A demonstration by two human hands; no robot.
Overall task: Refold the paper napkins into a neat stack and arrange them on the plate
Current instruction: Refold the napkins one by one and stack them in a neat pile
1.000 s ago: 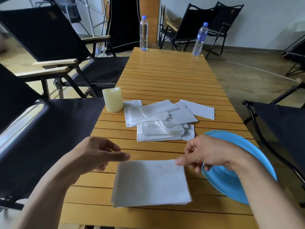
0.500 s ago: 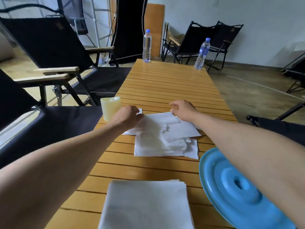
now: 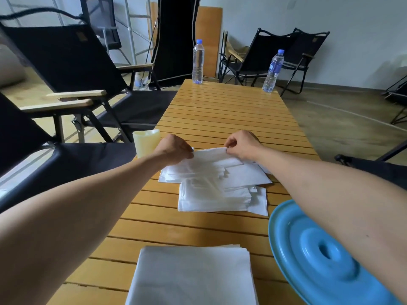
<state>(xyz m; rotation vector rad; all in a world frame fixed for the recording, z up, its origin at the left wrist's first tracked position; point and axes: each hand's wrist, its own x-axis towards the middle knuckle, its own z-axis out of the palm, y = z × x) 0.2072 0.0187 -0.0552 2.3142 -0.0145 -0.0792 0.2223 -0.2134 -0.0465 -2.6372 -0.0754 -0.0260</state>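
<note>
A loose pile of white paper napkins (image 3: pixel 215 186) lies in the middle of the slatted wooden table (image 3: pixel 224 111). My left hand (image 3: pixel 174 148) pinches the far left corner of the top napkin (image 3: pixel 211 156), and my right hand (image 3: pixel 242 146) pinches its far right corner, lifting its far edge slightly. A neat stack of folded napkins (image 3: pixel 193 276) sits at the near table edge. The blue plate (image 3: pixel 317 260) lies at the near right, partly under my right forearm, with no napkins on it.
A pale yellow cup (image 3: pixel 144 143) stands just left of my left hand. Two water bottles (image 3: pixel 198 61) (image 3: pixel 273 70) stand at the table's far end. Black folding chairs (image 3: pixel 72 69) flank the table on the left, with another at the right edge.
Both hands left the near stack, reached forward to the loose pile, and now pinch the far corners of its top napkin. The view tilted down and closer.
</note>
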